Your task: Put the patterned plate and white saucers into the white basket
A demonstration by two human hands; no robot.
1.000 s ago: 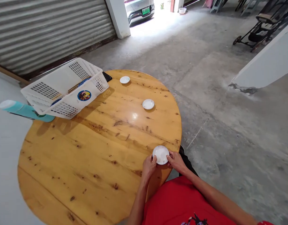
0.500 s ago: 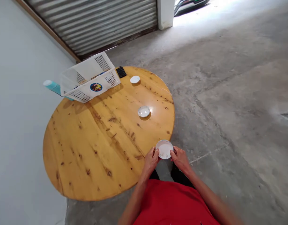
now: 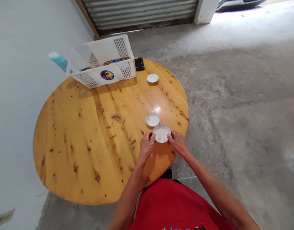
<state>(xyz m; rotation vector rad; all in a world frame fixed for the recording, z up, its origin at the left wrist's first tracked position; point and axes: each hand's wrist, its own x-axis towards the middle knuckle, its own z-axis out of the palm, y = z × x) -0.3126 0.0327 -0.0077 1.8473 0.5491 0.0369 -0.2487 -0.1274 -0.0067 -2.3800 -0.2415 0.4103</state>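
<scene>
Small white round dish [image 3: 161,133]: we hold it at its two sides, just above or on the round yellow wooden tabletop [image 3: 89,134], near the edge closest to us.
Grip: our left hand [image 3: 147,145] and right hand [image 3: 177,142] pinch the rim, fingers closed on it.
Laid out: a second small white dish [image 3: 153,119] just beyond ours; a third white dish [image 3: 153,78] far off.
Around: white perforated plastic basket [image 3: 106,75], black remote-like slab [image 3: 139,64], teal bottle [image 3: 58,60], all well apart.
In the way: only the second dish, nearly touching.

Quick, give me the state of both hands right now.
Left hand: closed on the left rim of the small white dish.
Right hand: closed on its right rim.
</scene>
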